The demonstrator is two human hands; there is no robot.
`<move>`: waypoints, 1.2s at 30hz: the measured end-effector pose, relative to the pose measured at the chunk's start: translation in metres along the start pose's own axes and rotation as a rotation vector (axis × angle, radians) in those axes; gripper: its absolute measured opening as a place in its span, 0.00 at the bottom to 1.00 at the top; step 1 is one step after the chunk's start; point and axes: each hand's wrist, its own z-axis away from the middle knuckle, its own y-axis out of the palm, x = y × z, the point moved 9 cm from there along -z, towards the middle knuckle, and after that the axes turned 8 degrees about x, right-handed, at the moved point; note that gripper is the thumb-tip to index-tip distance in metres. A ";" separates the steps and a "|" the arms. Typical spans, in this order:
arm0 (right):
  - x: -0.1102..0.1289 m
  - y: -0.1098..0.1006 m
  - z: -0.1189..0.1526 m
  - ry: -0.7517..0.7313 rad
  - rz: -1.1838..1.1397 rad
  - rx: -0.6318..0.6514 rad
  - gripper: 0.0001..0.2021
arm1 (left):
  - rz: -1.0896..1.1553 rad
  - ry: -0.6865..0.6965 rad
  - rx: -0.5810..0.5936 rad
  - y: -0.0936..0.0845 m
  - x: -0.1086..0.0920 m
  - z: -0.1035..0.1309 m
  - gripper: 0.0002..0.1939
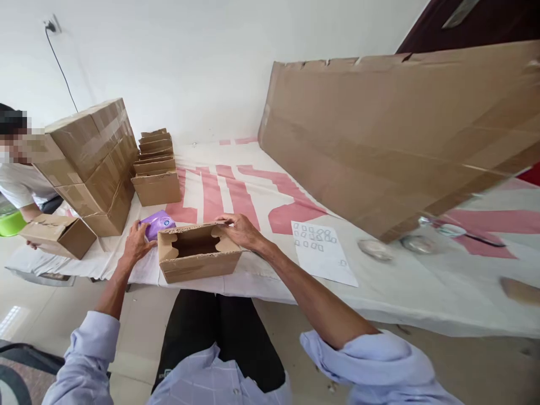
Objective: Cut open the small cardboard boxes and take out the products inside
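An open cardboard box (200,268) stands at the table's front edge, just before my lap, its dark inside showing. My right hand (244,232) is closed on the rim at its far right corner. Beside the box's left end, my left hand (137,242) grips a shiny purple packet (159,221) with a small blue mark on it. The packet is outside the box, close to its back left corner, and the box hides part of it.
Behind on the left are stacked taped cartons (90,157) and a row of open boxes (156,188). A marked paper sheet (323,264) lies right, near tape rolls (375,249) and a large leaning cardboard sheet (379,135). A co-worker handles another carton (59,236) at far left.
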 end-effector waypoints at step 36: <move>0.019 -0.013 0.043 -0.065 0.059 -0.158 0.16 | -0.006 -0.259 -0.076 -0.010 -0.022 -0.198 0.29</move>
